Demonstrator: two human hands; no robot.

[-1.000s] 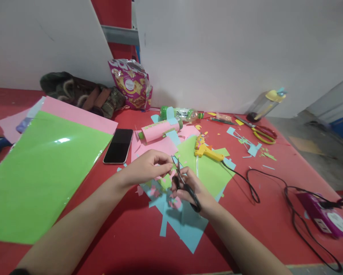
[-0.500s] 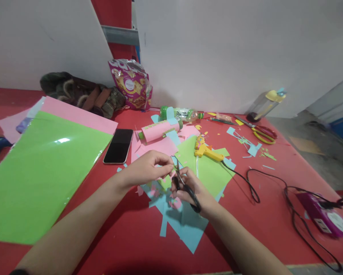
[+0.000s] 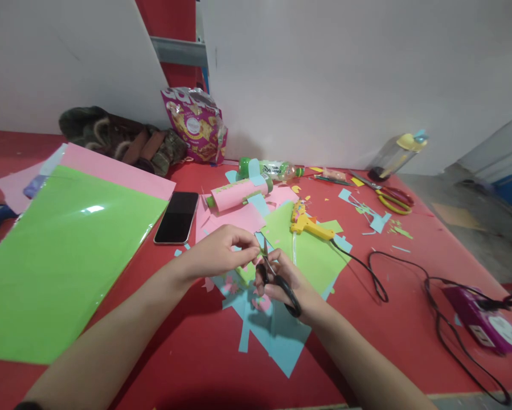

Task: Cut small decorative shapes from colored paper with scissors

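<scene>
Right grip (image 3: 297, 285) is wrapped around the scissors (image 3: 286, 289) above blue paper (image 3: 292, 336); the left grip (image 3: 221, 247) is pinched together, seemingly on a small green scrap (image 3: 261, 250) beside the blades (image 3: 266, 249). Short snips, turning the scrap, left grip clear, should cut cleanest.

Unreadable lettering on snack bag (image 3: 195, 128), green bottle (image 3: 270, 169)
</scene>
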